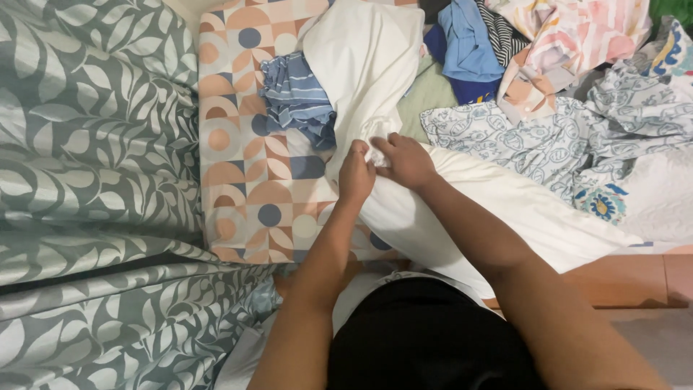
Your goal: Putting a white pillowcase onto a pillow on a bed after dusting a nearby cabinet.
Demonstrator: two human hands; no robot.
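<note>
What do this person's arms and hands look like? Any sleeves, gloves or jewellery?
Both forearms are bare, with no sleeves reaching them. The left hand and right hand wear no gloves, and no watch, bracelet or ring shows on the wrists or fingers. The only clothing in view is a black garment at the bottom of the picture.

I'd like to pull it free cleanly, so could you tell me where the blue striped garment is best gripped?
Probably the lower bunched edge of the blue striped garment, coming from the left over the patterned sheet. Its right side is tucked under the white cloth; the left lies exposed.
</note>
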